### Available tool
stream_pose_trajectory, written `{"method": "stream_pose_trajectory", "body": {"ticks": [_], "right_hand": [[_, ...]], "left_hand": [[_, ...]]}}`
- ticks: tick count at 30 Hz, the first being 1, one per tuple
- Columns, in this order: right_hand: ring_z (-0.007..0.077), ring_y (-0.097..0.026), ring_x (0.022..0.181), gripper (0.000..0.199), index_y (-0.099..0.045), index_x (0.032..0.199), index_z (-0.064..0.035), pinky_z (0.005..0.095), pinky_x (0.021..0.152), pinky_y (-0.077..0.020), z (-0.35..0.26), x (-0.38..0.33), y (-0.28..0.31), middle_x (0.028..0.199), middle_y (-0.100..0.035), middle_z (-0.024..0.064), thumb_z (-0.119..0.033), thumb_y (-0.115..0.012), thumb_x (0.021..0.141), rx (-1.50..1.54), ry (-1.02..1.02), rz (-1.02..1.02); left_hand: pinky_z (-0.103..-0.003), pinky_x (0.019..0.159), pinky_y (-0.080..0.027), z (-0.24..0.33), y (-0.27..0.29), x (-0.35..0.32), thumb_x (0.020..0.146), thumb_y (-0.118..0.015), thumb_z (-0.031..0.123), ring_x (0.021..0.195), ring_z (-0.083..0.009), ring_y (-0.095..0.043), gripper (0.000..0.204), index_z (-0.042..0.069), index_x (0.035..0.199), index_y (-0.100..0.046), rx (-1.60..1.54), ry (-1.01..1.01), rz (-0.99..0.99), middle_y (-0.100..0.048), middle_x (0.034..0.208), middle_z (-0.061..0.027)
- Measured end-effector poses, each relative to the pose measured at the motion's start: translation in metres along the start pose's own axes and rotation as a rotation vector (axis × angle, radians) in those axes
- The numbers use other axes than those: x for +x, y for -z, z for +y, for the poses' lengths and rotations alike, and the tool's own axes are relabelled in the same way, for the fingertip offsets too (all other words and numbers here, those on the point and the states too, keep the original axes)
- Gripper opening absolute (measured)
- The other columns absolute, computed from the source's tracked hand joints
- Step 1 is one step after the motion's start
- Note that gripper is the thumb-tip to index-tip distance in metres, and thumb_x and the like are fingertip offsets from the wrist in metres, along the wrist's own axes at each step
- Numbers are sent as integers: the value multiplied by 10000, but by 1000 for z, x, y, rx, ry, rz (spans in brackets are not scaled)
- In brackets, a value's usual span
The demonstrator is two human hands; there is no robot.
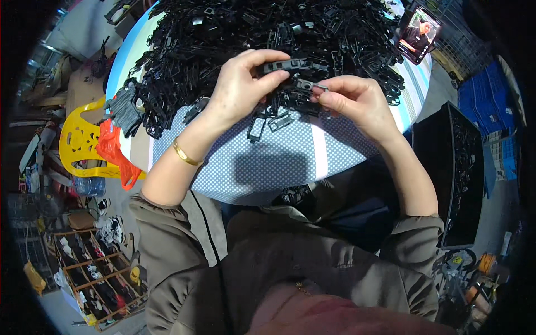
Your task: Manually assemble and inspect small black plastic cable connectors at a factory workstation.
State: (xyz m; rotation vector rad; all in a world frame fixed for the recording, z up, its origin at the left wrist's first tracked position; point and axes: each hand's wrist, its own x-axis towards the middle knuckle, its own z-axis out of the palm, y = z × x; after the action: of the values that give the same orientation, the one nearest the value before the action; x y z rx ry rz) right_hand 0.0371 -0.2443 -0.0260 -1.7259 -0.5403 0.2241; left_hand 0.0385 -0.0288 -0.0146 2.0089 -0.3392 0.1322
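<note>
My left hand (239,84), with a gold bangle on its wrist, pinches a black plastic part (283,65) between thumb and fingers at the near edge of a big pile (195,50). The pile is made of many similar small black plastic pieces. In my right hand (352,100) a smaller dark plastic piece (305,84) is gripped by thumb and forefinger, its far end pointing left, just below the left hand's part. Two loose black frame-shaped pieces, one upright (257,129) and one slanted (280,121), lie on the patterned cloth nearer to me.
The round table (285,162) has a dotted, striped cover. On its far right stands a phone (420,34) with a lit screen. A grey striped cloth (125,106) lies at the left edge. Beside the table are a yellow chair (78,139) with a red bag (114,148), and a black bin (462,173).
</note>
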Motion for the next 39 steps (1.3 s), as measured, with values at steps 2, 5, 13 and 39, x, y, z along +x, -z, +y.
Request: {"method": "stream_pose_trajectory", "body": {"ticks": [2,5,13,39], "right_hand": [[87,-579,696,218,-643,974,0,216,633,-469,0,1,0,846,-659,56,-163,-633,828,167,-9,-28],[83,-575,701,206,-644,971,-4,208,631,-469,1,1,0,848,-660,50,-155,-628,832,159,-70,-37],[68,-542,642,136,-649,880,7,187,607,-454,-1,3,-13,786,-610,39,-112,-638,817,84,186,173],[29,-481,562,155,-627,788,-6,167,500,-360,7,11,-33,679,-589,-20,-155,-657,820,-107,47,335]], "left_hand": [[-174,466,-411,-4,-3,-4,801,-642,98,548,-45,-521,259,31,1049,-609,51,-11,0,-577,727,-12],[-177,474,-432,0,-6,-10,837,-601,94,561,-57,-540,283,7,1103,-561,-136,116,-27,-588,750,-32],[-174,509,-462,-3,-6,-18,837,-570,20,601,-58,-552,274,4,1110,-560,-188,24,-80,-594,799,-32],[-263,875,-472,-17,-16,-22,872,-459,-9,972,-159,-574,451,-38,1305,-335,-458,22,-154,-557,1106,-133]]}}
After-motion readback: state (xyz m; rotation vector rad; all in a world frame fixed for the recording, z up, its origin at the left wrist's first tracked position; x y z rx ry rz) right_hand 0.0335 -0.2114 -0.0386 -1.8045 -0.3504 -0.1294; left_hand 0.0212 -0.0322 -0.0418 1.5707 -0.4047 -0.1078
